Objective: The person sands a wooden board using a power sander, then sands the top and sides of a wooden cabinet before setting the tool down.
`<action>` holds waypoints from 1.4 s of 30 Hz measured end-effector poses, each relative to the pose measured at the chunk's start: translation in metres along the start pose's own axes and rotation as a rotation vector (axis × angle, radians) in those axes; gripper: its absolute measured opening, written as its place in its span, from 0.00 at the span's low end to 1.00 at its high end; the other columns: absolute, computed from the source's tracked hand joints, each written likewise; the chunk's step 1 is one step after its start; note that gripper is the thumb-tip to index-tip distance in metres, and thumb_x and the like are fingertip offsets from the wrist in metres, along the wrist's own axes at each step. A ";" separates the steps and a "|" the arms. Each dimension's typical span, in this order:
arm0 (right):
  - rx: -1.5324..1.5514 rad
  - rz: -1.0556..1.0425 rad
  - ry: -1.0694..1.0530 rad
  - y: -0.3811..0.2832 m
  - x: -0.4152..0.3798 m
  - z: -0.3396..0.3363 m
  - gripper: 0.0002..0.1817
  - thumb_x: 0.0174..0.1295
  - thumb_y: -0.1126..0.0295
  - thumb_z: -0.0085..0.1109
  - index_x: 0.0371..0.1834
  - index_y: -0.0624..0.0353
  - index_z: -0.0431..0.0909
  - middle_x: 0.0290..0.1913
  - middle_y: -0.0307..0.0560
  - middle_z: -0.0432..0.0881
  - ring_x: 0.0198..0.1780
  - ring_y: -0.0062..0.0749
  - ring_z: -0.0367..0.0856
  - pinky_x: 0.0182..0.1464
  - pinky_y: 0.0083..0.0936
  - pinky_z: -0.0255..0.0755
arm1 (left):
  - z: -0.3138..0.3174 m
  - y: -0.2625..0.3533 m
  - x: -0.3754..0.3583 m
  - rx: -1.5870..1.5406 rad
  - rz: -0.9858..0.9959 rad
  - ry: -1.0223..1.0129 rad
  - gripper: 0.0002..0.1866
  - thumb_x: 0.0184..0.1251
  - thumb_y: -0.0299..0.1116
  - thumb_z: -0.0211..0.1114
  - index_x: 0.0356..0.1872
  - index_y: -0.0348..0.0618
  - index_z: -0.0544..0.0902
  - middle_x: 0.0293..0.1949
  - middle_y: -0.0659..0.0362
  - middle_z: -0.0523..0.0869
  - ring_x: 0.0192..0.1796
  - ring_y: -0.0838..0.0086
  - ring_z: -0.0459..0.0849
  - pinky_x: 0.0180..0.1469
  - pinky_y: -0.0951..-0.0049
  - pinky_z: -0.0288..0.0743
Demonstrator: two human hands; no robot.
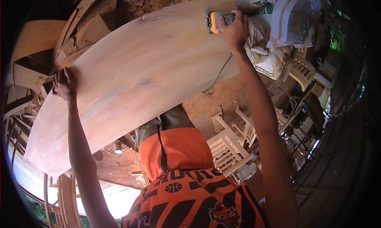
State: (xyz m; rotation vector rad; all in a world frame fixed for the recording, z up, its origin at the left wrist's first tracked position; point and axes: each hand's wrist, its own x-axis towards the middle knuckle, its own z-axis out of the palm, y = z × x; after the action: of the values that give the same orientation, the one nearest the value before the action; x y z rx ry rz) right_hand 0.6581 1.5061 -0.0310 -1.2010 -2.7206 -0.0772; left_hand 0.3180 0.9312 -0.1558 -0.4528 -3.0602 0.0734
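A large, pale wooden board (143, 75) with a curved far edge stretches diagonally in front of me, its grain streaked pink and yellow. My right hand (237, 31) is closed over an orange and black electric sander (217, 22), which rests on the board near its upper right end. From beneath that hand a dark power cord (221, 70) runs down across the board to its near edge. At the board's far left edge, my left hand (64, 84) is closed with its fingers curled at the rim; the fingertips are partly hidden.
Wood offcuts (93, 29) lie piled beyond the board at the upper left. White sacks (274, 61) and a clear plastic bag (291, 20) crowd the right end. Slatted wooden chairs (228, 150) stand on the dirt floor at lower right.
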 end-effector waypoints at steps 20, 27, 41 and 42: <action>0.112 0.006 -0.143 -0.195 -0.083 -0.032 0.28 0.56 0.57 0.76 0.58 0.50 0.78 0.55 0.52 0.77 0.60 0.54 0.80 0.40 0.55 0.87 | -0.006 0.007 0.000 -0.036 0.025 -0.037 0.25 0.80 0.64 0.55 0.54 0.64 0.92 0.56 0.66 0.91 0.63 0.63 0.83 0.72 0.44 0.59; 0.164 0.011 -0.223 -0.223 -0.100 -0.040 0.27 0.59 0.56 0.75 0.59 0.49 0.79 0.56 0.50 0.77 0.61 0.53 0.80 0.45 0.58 0.86 | -0.004 0.006 0.000 -0.040 0.054 0.024 0.25 0.81 0.65 0.54 0.56 0.65 0.91 0.55 0.66 0.91 0.63 0.64 0.83 0.71 0.44 0.59; 0.046 0.108 -0.148 -0.127 -0.062 -0.031 0.30 0.58 0.53 0.76 0.63 0.48 0.78 0.57 0.50 0.78 0.63 0.52 0.80 0.45 0.58 0.85 | -0.003 0.001 -0.002 -0.059 0.051 0.016 0.24 0.82 0.64 0.53 0.53 0.63 0.91 0.55 0.68 0.91 0.62 0.66 0.83 0.69 0.47 0.60; 0.026 0.133 -0.148 -0.119 -0.059 -0.029 0.31 0.58 0.53 0.76 0.63 0.48 0.78 0.57 0.50 0.78 0.63 0.52 0.80 0.47 0.58 0.85 | -0.004 0.000 -0.001 -0.060 0.051 0.018 0.24 0.82 0.64 0.53 0.53 0.63 0.91 0.55 0.68 0.91 0.62 0.66 0.83 0.69 0.47 0.60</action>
State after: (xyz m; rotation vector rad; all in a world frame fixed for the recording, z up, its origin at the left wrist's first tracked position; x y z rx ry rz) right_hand 0.6135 1.3795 -0.0102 -1.4299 -2.7459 0.0663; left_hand 0.3192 0.9310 -0.1514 -0.5322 -3.0400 -0.0210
